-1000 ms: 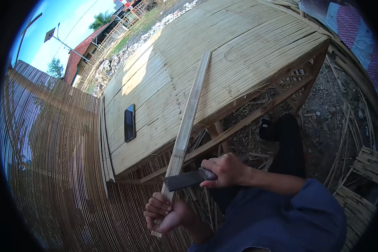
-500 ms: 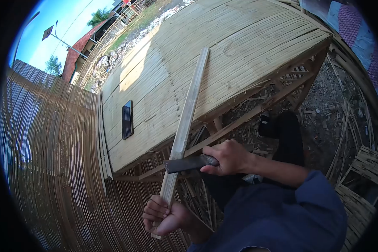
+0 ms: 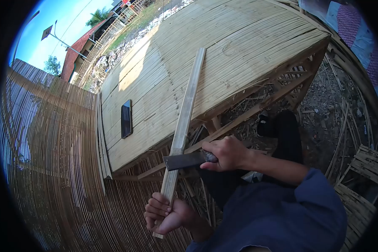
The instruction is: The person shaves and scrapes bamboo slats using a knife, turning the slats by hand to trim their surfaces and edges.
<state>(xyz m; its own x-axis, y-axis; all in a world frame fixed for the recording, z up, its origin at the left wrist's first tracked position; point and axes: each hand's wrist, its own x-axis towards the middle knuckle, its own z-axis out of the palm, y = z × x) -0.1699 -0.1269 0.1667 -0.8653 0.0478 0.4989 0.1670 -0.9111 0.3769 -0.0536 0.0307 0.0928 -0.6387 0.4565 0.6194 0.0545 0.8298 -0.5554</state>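
Note:
A long pale bamboo strip slants across the view, its far end lying on the slatted bamboo platform. Close to its near end, my left hand is wrapped round it, and a short tip sticks out below the fist. My right hand grips the handle of a dark, broad-bladed machete. The blade lies across the strip a little above my left hand. Most of the handle is hidden inside my right fist.
A black phone lies on the platform's left part. A woven bamboo screen stands at the left. Bamboo scraps litter the ground under the platform and at the right, near a slatted bamboo piece. My dark-clothed leg extends beside the platform.
The blade and my right hand have shifted very slightly upward in view. The strip has tilted or slid slightly left at its far end. Both grips are unchanged.

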